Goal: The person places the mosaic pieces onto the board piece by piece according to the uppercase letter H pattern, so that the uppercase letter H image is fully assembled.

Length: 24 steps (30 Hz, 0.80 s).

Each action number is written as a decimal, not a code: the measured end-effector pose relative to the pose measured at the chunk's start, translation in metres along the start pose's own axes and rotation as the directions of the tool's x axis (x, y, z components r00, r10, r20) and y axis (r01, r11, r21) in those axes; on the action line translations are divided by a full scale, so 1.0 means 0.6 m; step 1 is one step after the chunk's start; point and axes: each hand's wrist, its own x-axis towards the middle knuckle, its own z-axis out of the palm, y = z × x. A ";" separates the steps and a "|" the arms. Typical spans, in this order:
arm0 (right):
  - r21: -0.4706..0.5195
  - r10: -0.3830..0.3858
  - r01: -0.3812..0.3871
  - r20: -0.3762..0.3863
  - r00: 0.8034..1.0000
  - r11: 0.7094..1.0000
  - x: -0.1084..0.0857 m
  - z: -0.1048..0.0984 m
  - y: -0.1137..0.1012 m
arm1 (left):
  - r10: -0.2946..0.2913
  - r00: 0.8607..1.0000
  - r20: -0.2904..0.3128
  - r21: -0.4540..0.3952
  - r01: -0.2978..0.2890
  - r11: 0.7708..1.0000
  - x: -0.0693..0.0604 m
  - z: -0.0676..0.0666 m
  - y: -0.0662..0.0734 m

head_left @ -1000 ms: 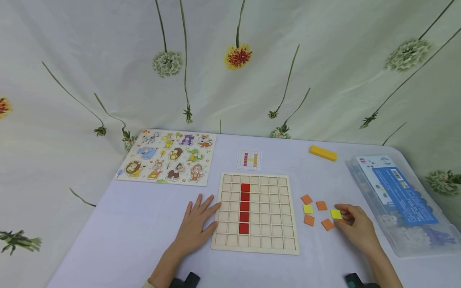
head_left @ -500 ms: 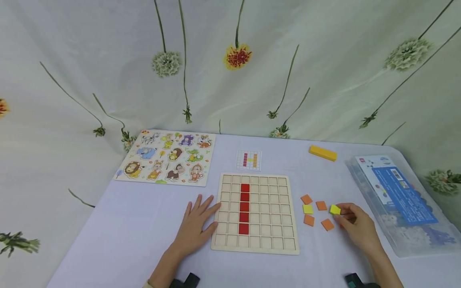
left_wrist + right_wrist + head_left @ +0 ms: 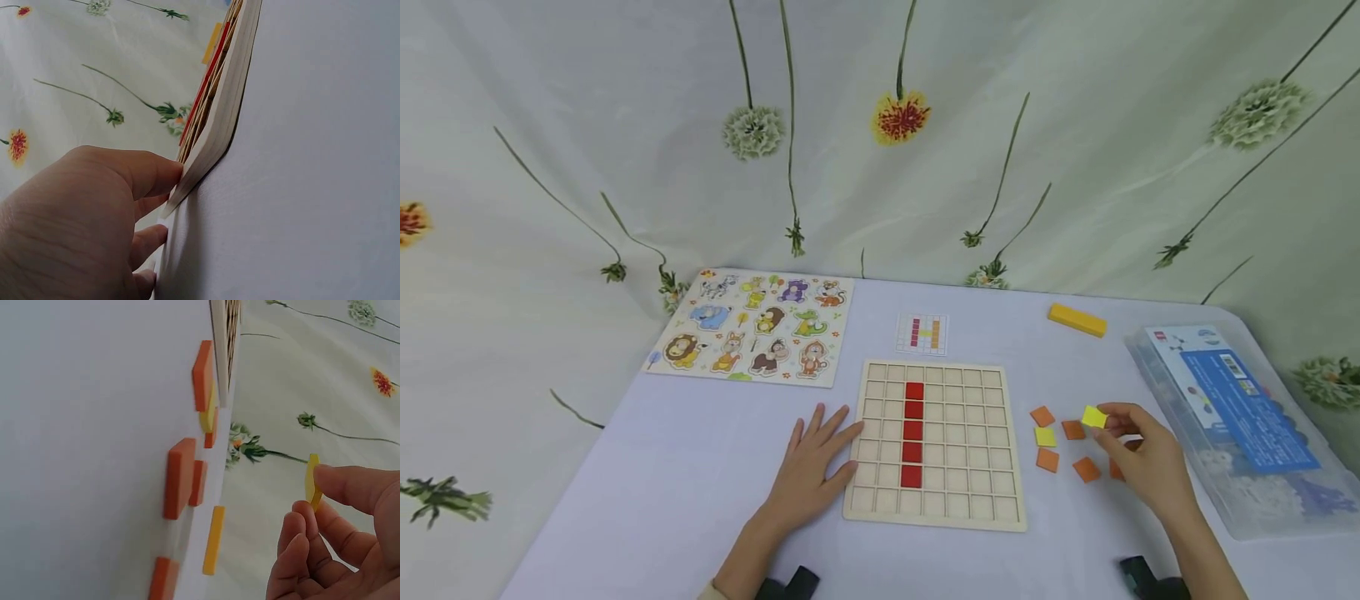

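My right hand (image 3: 1146, 458) pinches a yellow square tile (image 3: 1093, 417) between thumb and fingertips; the right wrist view shows the tile (image 3: 312, 481) edge-on, raised off the table. Below and left of that hand lie several orange tiles (image 3: 1047, 460) and another yellow tile (image 3: 1045, 437). A wooden grid board (image 3: 958, 504) lies in the middle, with a column of red tiles (image 3: 913, 431) in its cells. My left hand (image 3: 808, 467) lies flat with fingers spread, thumb and fingertips touching the board's left edge; the left wrist view shows the thumb (image 3: 153, 175) against the rim.
Behind the board lies a small pattern card (image 3: 922, 335). An animal picture puzzle (image 3: 748, 327) lies back left. A yellow bar (image 3: 1077, 320) sits back right, and a clear plastic box (image 3: 1232, 433) with a blue label is at the far right. A flowered cloth hangs behind.
The right hand has lifted the yellow tile off the table and brought it slightly up and left, uncovering an orange tile beneath the hand. The left hand stays on the board's edge.
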 end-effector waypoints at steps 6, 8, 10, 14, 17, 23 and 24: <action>0.018 -0.084 0.084 0.011 0.996 0.996 0.021 0.034 0.011 | -0.005 1.000 0.001 0.004 0.005 1.000 0.001 0.001 -0.001; 0.060 -0.086 0.082 0.058 0.995 0.995 0.023 0.030 -0.024 | -0.005 1.000 0.000 0.004 0.005 1.000 0.001 0.001 -0.001; 0.095 -0.082 0.072 0.102 0.991 0.993 0.024 0.024 -0.068 | -0.005 1.000 0.000 0.002 0.005 1.000 0.000 0.001 -0.001; 0.134 -0.099 0.076 0.177 0.979 0.988 0.024 0.027 -0.135 | -0.001 1.000 0.000 0.000 0.001 1.000 0.000 0.000 -0.001; 0.179 -0.135 0.095 0.224 0.965 0.979 0.027 0.046 -0.158 | 0.004 1.000 -0.004 -0.001 -0.004 1.000 0.000 0.000 -0.001; 0.276 -0.223 0.136 0.311 0.924 0.951 0.034 0.091 -0.181 | 0.013 1.000 -0.010 0.006 -0.012 1.000 0.001 0.002 -0.004; 0.282 -0.231 0.139 0.323 0.918 0.949 0.035 0.098 -0.183 | 0.014 1.000 -0.010 0.008 -0.014 1.000 0.001 0.003 -0.004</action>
